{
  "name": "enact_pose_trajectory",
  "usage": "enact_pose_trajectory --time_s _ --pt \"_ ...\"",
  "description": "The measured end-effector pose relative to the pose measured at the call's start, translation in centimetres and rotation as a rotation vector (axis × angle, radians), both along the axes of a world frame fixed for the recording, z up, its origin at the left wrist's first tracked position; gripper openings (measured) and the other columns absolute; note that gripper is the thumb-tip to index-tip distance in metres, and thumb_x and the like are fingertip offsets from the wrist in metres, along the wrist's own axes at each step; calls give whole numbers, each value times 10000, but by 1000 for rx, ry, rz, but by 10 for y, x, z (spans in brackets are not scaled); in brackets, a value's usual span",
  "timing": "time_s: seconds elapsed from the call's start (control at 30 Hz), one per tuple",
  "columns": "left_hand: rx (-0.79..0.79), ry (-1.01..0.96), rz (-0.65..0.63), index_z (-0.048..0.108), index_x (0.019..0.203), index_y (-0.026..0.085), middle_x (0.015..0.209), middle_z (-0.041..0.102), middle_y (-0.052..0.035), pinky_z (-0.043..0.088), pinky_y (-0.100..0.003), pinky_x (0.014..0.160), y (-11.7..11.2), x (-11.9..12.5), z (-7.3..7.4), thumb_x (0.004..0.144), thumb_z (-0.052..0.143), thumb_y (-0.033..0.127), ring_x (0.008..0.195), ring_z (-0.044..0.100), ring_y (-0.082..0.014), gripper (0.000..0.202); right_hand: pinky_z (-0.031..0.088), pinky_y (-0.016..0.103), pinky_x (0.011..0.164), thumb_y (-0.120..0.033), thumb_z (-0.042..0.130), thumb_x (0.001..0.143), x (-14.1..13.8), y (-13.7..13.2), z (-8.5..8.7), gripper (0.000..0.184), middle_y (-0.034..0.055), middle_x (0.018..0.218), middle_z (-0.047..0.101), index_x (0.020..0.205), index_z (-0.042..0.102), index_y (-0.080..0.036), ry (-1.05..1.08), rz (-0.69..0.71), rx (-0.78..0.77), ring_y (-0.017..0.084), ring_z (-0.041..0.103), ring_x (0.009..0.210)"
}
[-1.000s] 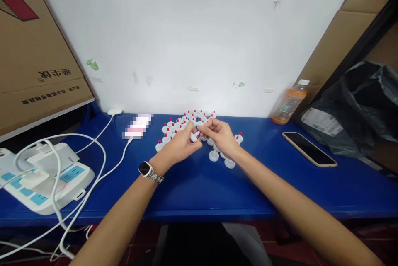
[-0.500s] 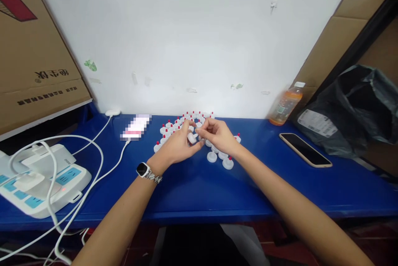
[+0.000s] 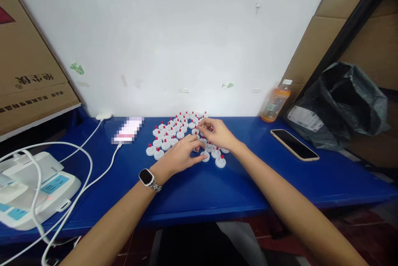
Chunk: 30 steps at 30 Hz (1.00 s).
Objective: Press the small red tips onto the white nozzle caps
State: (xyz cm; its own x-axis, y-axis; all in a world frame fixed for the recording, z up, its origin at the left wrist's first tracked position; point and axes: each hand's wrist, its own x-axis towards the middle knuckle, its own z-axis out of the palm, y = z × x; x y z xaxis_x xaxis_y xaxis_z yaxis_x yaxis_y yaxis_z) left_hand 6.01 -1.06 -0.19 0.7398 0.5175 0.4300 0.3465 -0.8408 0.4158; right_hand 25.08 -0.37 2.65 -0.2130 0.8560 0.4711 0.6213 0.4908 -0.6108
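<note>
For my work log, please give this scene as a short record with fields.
Surface: blue table
Left hand: wears a watch; fingertips at a white cap
Right hand: fingertips among the red-tipped caps
Right side: phone, orange bottle, black bag
Left side: power strip

The counter (image 3: 199,191) is smooth, glossy blue. The caps (image 3: 168,137) near its back edge are white plastic with red tips. The watch (image 3: 146,177) has a shiny metal link band. The bag (image 3: 348,104) is crinkled black plastic, the box (image 3: 27,71) matt cardboard.
</note>
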Motion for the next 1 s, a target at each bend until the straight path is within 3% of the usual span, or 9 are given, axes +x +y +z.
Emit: enact_pose_trajectory --time_s 0.1,0.23,0.37,0.53,0.67,0.8,0.9,1.0 --pt "-39 5 -31 681 993 222 982 597 -51 478 -335 857 0 4 -3 959 568 359 947 581 -195 180 369 258 595 -286 571 869 6 3 1 154 -30 611 589 841 667 -169 123 -48 23 116 480 566" --pt "-85 -112 -15 632 949 213 1030 614 -58 476 -329 863 3 -5 8 979 516 339 988 582 -193 174 390 268 635 -285 558 873 7 4 -2 164 -9 676 629 819 667 -174 102 -78 28 129 527 620" --pt "-217 -263 139 536 1017 221 1055 654 -56 486 -322 813 12 -23 20 1011 433 390 970 612 -189 198 394 312 789 -252 551 878 3 10 -3 159 26 807 691 791 670 -191 -133 -103 84 178 578 817" --pt "-383 -375 176 459 1037 236 957 641 -29 512 -309 756 22 -32 16 1014 397 446 868 642 -177 220 323 388 883 -303 569 880 -10 38 5 174 81 963 703 882 715 -207 -453 -168 84 254 539 1003" --pt "-287 -341 257 525 1019 213 936 623 -28 494 -296 731 22 -32 16 1021 373 429 792 596 -158 264 273 406 939 -248 642 795 -18 64 11 104 68 883 731 778 725 -188 -647 -106 -69 243 593 954" --pt "-174 -326 302 640 1051 200 1034 667 -62 481 -327 855 20 -33 23 1025 376 405 969 605 -199 335 246 418 972 -168 667 707 -16 76 16 69 43 814 746 726 729 -192 -746 -116 -199 216 641 852" --pt "-158 -318 273 673 1080 203 1104 677 -73 464 -345 938 20 -32 22 1029 367 399 1076 601 -216 367 256 431 973 -209 671 712 -17 77 17 95 77 851 754 768 745 -190 -801 -179 -200 246 654 881" --pt "-185 -283 253 657 1132 210 1063 680 -65 467 -355 945 22 -30 17 1039 323 403 1034 619 -208 396 263 441 980 -329 651 777 -23 77 14 193 130 887 751 804 757 -169 -834 -222 -198 274 658 916"
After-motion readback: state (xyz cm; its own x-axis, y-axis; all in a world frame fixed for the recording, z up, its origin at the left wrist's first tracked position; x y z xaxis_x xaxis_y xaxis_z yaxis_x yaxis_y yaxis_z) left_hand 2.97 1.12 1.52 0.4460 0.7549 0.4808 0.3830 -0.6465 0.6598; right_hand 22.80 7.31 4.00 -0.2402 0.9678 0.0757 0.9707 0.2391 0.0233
